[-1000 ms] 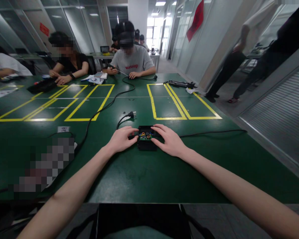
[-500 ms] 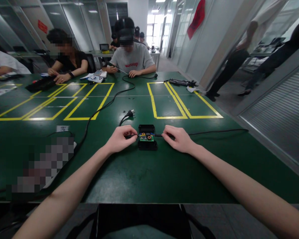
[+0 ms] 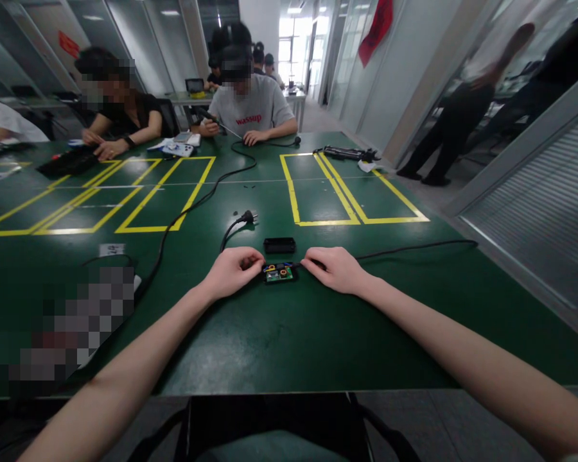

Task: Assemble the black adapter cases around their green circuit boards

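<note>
A green circuit board with copper coils and short coloured wires sits in or on a black plastic case half; how deep it sits I cannot tell. My left hand pinches the black cable at the board's left end, its fingers covering most of that bit. At the right end, my right hand is closed on the other black power cable, which runs off to the right. Just behind the board lies the second black case half, hollow side up. Beyond my left hand rests a black mains plug on its cord.
Yellow tape outlines mark the green table. A long black cord crosses it on the left, near a paper label and a blurred-out object. A folded black tripod-like item lies at the back right. Co-workers sit opposite.
Both hands have brought the circuit board toward me, from between the two case halves down to the near one. The whole view has shifted slightly.
</note>
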`<state>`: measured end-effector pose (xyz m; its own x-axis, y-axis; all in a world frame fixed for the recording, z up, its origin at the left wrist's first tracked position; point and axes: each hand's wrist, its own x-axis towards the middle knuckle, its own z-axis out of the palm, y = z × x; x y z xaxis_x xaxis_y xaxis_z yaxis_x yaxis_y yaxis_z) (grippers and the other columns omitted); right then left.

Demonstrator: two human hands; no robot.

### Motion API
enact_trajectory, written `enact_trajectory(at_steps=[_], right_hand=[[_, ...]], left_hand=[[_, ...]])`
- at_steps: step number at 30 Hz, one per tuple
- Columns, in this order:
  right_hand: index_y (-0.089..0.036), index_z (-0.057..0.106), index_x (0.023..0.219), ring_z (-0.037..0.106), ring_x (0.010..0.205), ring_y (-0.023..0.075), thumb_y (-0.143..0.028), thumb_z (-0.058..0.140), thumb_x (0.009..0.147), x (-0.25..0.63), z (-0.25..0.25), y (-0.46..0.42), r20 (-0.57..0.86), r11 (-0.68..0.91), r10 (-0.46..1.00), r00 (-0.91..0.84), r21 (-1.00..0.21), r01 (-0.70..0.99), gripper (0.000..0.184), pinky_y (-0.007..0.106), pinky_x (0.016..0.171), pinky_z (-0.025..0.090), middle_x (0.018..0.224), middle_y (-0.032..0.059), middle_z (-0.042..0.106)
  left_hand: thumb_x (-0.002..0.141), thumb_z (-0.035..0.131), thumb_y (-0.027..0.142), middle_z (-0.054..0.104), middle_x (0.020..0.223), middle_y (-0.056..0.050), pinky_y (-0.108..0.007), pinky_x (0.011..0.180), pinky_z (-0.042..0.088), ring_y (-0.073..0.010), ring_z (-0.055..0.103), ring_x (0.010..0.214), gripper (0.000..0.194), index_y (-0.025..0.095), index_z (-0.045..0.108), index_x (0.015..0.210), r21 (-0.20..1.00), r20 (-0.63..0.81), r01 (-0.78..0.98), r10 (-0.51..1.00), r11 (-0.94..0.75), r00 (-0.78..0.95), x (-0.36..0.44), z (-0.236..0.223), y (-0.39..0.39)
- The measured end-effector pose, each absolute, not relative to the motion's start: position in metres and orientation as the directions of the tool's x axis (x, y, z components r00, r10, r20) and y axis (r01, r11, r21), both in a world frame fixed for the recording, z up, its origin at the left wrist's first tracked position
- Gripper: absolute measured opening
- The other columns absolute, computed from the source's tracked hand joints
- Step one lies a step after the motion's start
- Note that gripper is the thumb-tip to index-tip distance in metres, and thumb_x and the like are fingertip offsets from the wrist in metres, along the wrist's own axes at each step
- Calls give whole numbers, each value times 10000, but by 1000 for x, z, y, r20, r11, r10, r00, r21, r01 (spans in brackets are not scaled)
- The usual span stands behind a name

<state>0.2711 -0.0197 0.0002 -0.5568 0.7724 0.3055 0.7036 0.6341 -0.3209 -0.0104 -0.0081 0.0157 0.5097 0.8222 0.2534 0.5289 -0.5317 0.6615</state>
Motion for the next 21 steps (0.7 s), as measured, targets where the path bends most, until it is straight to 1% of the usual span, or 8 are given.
enact_trajectory(at_steps=[3, 7, 11, 16, 21], right_hand=[[-215, 606, 813, 578, 605, 163, -390, 436, 1053, 272, 0, -19, 333, 613, 788, -518, -342, 712, 343, 274, 594, 376, 722, 26, 653], [-213, 613, 807, 581, 598, 163, -367, 480, 1036, 274, 1, -19, 333, 600, 798, -502, -362, 714, 306, 272, 584, 374, 705, 22, 652], [-213, 613, 800, 588, 608, 160, -336, 525, 1010, 275, 2, -17, 308, 631, 776, -551, -385, 674, 258, 269, 591, 394, 708, 11, 648], [-216, 659, 937, 651, 796, 209, -290, 543, 984, 275, 5, -17, 396, 714, 700, -594, -371, 594, 146, 328, 714, 508, 874, 58, 696], [-209, 688, 1031, 681, 916, 236, -260, 564, 985, 273, 3, -18, 451, 758, 652, -609, -371, 537, 142, 382, 813, 564, 976, 88, 732]], left_hand=[[939, 566, 328, 677, 723, -18, -211, 553, 401, -110, 529, 606, 260, 144, 739, 881, 635, 273, 538, 812, -555, 516, -12, 16, -8], [889, 618, 290, 696, 794, -27, -231, 613, 458, -127, 583, 663, 217, 152, 751, 993, 610, 285, 509, 767, -608, 575, -14, 18, -9], [862, 625, 236, 685, 790, -21, -238, 642, 468, -128, 584, 676, 185, 160, 755, 970, 588, 294, 501, 746, -634, 598, -14, 17, -8], [906, 626, 260, 693, 804, -31, -253, 665, 480, -141, 602, 704, 165, 167, 759, 935, 592, 310, 511, 761, -623, 570, -13, 15, -6], [911, 645, 271, 707, 831, -38, -266, 700, 507, -155, 632, 743, 159, 170, 757, 960, 596, 312, 511, 765, -619, 563, -15, 14, -4]])
